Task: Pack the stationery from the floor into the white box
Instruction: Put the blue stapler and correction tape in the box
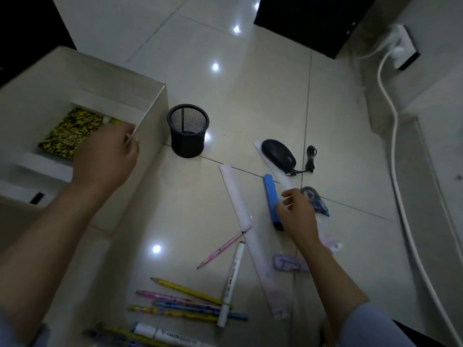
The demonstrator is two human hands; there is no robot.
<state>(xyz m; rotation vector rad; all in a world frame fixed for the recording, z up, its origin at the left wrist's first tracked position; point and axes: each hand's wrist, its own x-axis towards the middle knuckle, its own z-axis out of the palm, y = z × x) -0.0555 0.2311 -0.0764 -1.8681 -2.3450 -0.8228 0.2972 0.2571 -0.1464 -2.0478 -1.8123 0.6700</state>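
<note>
Two markers point(231, 284) and several pencils point(185, 291) lie nearest; left hand point(105, 156) pinches white box point(152, 113) rim, right hand point(298, 216) half-curled, holding nothing.

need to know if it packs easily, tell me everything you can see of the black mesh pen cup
The black mesh pen cup is a round holder of what looks like wire mesh, with a solid rim and base band. It stands upright on the tiled floor, open end up, and looks empty. It sits just right of the white box, close to its wall; contact cannot be judged. Neither hand touches it.
</note>
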